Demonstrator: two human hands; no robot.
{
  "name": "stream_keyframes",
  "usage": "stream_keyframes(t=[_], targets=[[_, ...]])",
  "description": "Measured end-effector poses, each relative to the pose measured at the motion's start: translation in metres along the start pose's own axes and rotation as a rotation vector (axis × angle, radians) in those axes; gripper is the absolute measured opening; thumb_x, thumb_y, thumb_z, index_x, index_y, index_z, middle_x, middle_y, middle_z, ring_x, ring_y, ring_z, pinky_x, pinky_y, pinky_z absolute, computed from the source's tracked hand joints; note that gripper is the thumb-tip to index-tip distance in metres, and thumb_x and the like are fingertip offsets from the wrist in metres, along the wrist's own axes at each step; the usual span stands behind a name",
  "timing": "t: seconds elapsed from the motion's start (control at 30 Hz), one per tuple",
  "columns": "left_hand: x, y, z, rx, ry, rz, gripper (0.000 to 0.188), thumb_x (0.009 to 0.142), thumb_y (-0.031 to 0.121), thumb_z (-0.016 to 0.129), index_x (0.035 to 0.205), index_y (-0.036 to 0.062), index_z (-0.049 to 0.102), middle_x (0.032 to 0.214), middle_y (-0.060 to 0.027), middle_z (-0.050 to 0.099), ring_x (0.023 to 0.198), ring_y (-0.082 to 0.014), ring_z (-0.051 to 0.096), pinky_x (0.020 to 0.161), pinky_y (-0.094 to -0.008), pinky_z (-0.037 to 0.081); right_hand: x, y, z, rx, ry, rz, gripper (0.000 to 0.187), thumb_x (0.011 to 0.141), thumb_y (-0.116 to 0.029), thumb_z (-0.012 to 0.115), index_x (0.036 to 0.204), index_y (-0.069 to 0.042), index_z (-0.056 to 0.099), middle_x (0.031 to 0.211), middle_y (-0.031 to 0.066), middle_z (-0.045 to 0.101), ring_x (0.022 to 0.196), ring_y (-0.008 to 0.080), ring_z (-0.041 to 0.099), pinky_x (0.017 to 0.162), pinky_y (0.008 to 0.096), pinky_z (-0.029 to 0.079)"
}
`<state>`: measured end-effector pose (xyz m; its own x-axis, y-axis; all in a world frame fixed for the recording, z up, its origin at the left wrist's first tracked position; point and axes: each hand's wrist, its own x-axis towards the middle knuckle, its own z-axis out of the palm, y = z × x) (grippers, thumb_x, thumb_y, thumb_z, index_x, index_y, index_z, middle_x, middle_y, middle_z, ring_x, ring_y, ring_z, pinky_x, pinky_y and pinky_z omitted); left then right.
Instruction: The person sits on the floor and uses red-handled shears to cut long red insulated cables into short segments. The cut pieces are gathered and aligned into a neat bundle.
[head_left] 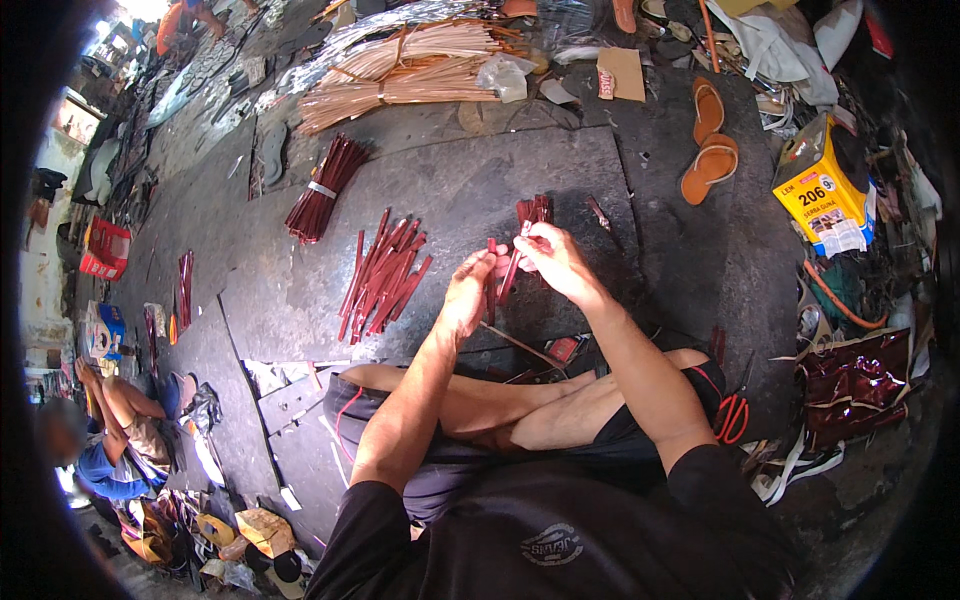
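My left hand [468, 292] is closed in a pinch on a narrow, shiny dark red strip [491, 300], which stands upright in my fingers. Close beside it, my right hand [560, 265] grips another dark red strip [508, 284] that slants down to the left. Just beyond the right hand lies a small cluster of dark red strips [537, 208], partly hidden by my fingers. A loose pile of the same strips [385, 278] is spread on the dark board [275, 270] to the left. Farther back lies a bundle of them [326, 190] with a pale band round its middle.
Tied bundles of pale strips [400, 65] lie at the far side. Brown sandals [710, 165], a yellow container [825, 195] and orange-handled scissors [733, 418] are on the right. Another person [125, 440] sits at the left. My crossed legs [520, 410] border the board's near side.
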<state>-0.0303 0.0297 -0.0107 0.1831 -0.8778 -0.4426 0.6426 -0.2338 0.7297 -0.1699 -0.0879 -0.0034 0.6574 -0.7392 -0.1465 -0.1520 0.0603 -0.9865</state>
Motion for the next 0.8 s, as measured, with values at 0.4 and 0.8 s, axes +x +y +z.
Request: stream_keyframes(t=[0.4, 0.8], targets=[[-0.012, 0.009, 0.010, -0.190, -0.063, -0.055, 0.038, 0.102, 0.030, 0.044, 0.130, 0.0061, 0.050, 0.120, -0.0081, 0.061, 0.111, -0.0188, 0.057, 0.097, -0.0352, 0.044, -0.015, -0.001, 0.033, -0.113, 0.050, -0.086, 0.018, 0.092, -0.013, 0.065, 0.102, -0.001, 0.058, 0.091, 0.0062, 0.065, 0.085, 0.0138, 0.062, 0.074, 0.0292, 0.051], [0.001, 0.018, -0.090, 1.416, 0.555, 0.388, 0.015, 0.084, 0.019, 0.063, 0.094, 0.0082, 0.066, 0.089, -0.0187, 0.066, 0.085, -0.0365, 0.066, 0.076, -0.0458, 0.053, 0.010, -0.007, -0.032, -0.538, 0.415, -0.097, 0.037, 0.088, -0.025, 0.069, 0.118, -0.005, 0.061, 0.108, 0.0143, 0.062, 0.091, 0.0227, 0.064, 0.080, 0.0354, 0.054]])
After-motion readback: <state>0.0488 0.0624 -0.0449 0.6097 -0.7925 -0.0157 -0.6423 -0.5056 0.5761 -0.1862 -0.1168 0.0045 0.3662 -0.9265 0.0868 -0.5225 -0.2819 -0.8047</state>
